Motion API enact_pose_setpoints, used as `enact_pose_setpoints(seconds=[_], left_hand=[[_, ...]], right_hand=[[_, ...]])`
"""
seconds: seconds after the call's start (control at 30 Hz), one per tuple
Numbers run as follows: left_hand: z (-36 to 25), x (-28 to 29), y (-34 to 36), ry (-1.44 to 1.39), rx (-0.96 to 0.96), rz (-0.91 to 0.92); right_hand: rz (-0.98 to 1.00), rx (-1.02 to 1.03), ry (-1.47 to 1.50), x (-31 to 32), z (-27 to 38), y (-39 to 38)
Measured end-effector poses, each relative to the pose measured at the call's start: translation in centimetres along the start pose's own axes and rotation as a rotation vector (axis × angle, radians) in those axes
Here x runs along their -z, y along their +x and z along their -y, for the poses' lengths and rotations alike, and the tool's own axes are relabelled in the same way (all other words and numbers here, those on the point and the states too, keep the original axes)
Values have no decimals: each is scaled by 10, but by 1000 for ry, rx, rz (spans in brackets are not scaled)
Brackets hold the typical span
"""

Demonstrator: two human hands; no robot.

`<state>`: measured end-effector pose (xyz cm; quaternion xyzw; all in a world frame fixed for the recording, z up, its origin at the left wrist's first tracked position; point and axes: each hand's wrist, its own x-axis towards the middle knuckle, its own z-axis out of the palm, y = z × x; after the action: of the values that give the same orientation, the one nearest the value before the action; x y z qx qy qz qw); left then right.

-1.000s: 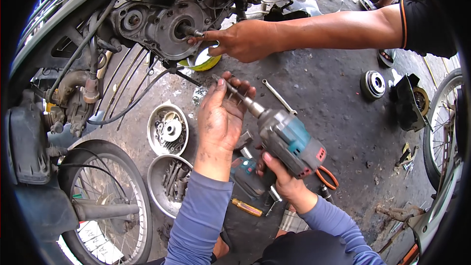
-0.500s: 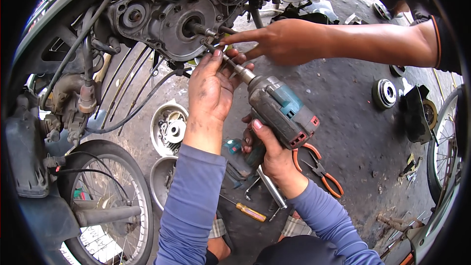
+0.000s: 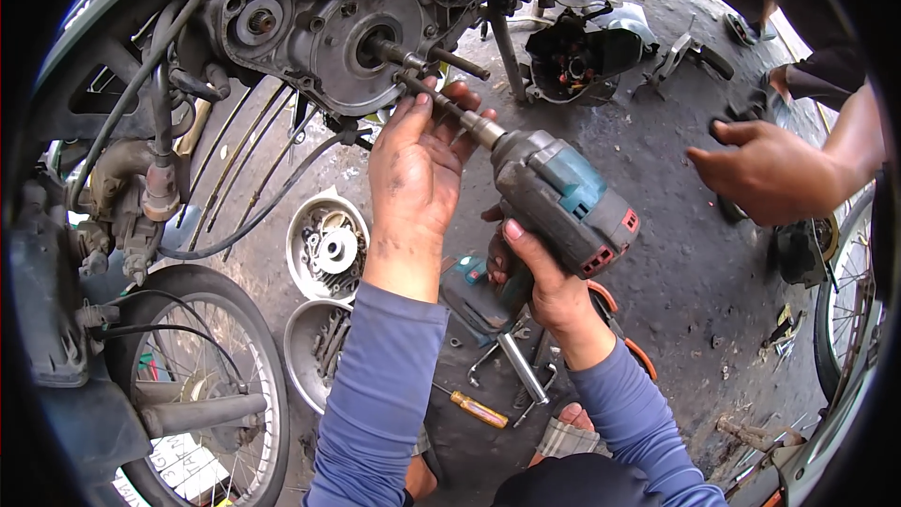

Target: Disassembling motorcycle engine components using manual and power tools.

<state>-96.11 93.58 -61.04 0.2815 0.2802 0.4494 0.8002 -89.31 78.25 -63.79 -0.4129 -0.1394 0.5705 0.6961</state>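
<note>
- Grey oil-stained concrete floor lies under a stripped motorcycle engine case.
- Right hand grips the teal-and-black cordless impact driver (handle enclosed).
- Left hand cups its long steel extension bar, aimed at the case.

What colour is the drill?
The drill is teal and black with red bits, seen in the head view.

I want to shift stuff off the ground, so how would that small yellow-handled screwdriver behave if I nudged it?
The yellow-handled screwdriver lies flat on the concrete floor, so it probably slides or rolls on its roundish handle. It looks small, likely light and stiff. The floor looks gritty, which may slow it.
</note>
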Motion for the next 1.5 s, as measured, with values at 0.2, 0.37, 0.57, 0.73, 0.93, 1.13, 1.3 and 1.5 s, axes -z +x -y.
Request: enact_pose_setpoints(seconds=[0.2, 0.37, 0.57, 0.73, 0.93, 1.13, 1.3, 1.5], left_hand=[[0, -1, -9, 40, -44, -33], [4, -6, -8, 58, -33, -110], [4, -11, -3, 61, -46, -80], [0, -13, -10, 75, -78, -89], [1, -15, -15, 131, -107, -125], [9, -8, -1, -51, -59, -131], [14, -7, 11, -415, 5, 56], [15, -20, 1, -235, -93, -147]], right_hand=[[31, 29, -150, 10, 3, -2], [30, 82, -195, 12, 1, -3], [-16, 70, -262, 14, 4, 2], [46, 34, -184, 15, 10, 3], [44, 152, -266, 13, 4, 3], [72, 55, -207, 19, 6, 4], [85, 129, -365, 19, 5, 7], [51, 195, -308, 18, 3, 8]])
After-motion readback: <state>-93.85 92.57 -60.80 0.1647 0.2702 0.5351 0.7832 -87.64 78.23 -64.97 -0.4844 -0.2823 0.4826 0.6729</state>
